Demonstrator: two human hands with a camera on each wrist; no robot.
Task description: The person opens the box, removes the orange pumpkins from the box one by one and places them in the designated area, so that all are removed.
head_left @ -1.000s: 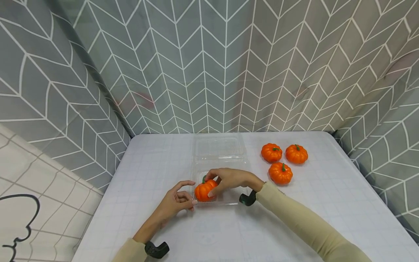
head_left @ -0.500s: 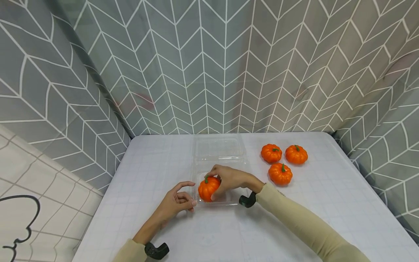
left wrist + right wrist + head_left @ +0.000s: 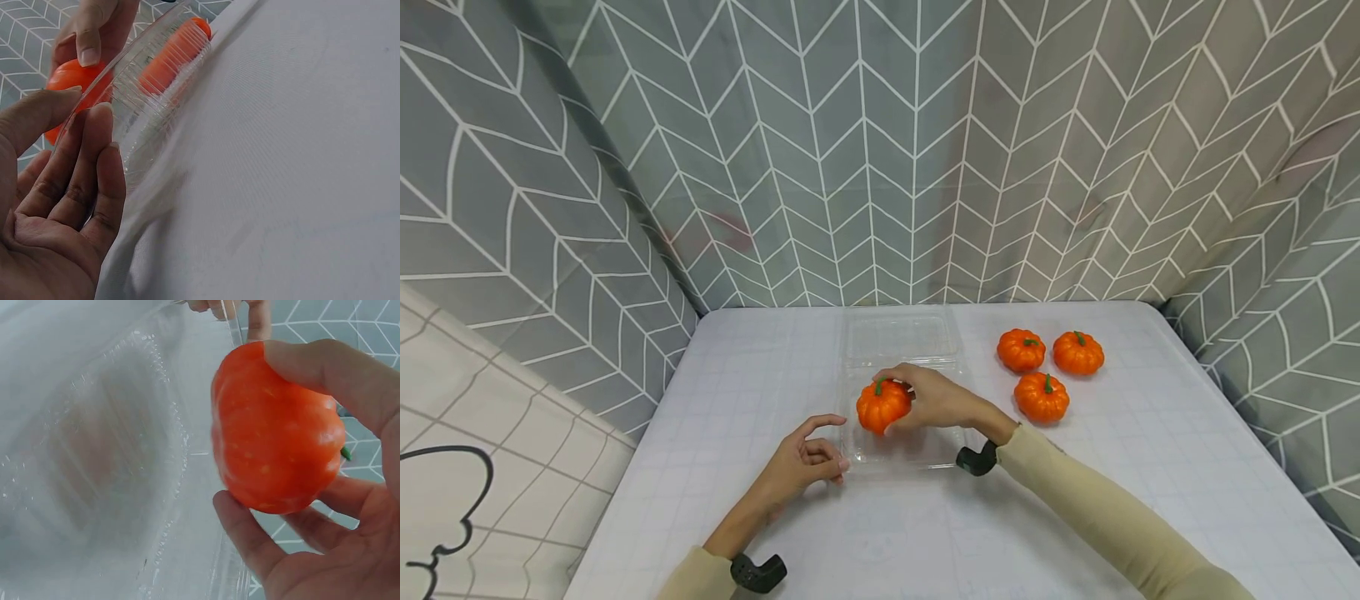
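Observation:
My right hand [image 3: 938, 400] grips a small orange toy pumpkin [image 3: 880, 408] with a green stem, thumb on one side and fingers on the other. In the right wrist view the pumpkin [image 3: 275, 434] is up at the rim, over the bottom half of a clear plastic clamshell container [image 3: 928, 450]. My left hand [image 3: 805, 457] pinches the container's near left rim between thumb and fingertips, as the left wrist view shows. The container's lid [image 3: 898, 336] lies folded back, away from me. Part of the container is hidden under the right hand.
Three more orange pumpkins stand on the white table to the right: a near one [image 3: 1042, 397], a back left one [image 3: 1021, 350] and a back right one [image 3: 1078, 352]. Patterned grey curtains [image 3: 887, 167] border the table's far edge and sides.
The right hand has raised the pumpkin up from the container's near left corner and shifted it slightly right and away from me. The left hand has stayed at the rim.

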